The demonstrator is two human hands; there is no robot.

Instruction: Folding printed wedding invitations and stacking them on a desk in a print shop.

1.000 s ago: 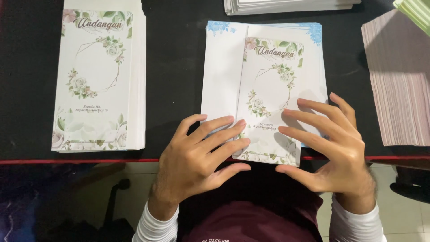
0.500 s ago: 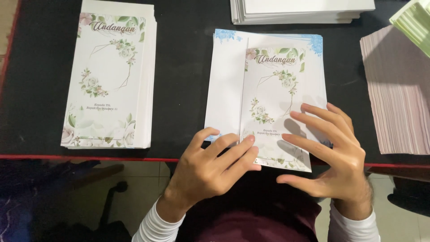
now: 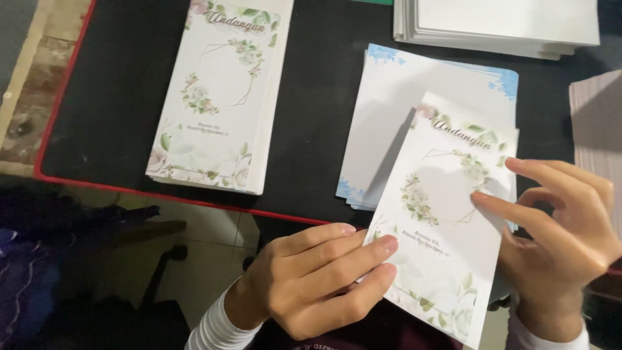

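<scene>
A tall white folded card (image 3: pixel 440 227) with floral print and a thin hexagon outline is tilted and hangs past the near edge of the black table (image 3: pixel 116 110). My left hand (image 3: pixel 304 282) grips its lower left edge, fingers on top. My right hand (image 3: pixel 564 227) holds its right side, with the fingertips pressing on the printed face. Under the card's upper part lies a small stack of white sheets with blue corners (image 3: pixel 408 91).
A stack of the same floral cards (image 3: pixel 220 97) lies on the table's left. White sheets (image 3: pixel 499 23) are piled at the far right, and a pinkish-grey paper stack (image 3: pixel 599 123) sits at the right edge. The table has a red rim (image 3: pixel 188 198); tiled floor shows below.
The floral card lay flat on the blue-cornered sheets under both hands. It has since been pulled toward me and tilted, with its lower end off the table's edge.
</scene>
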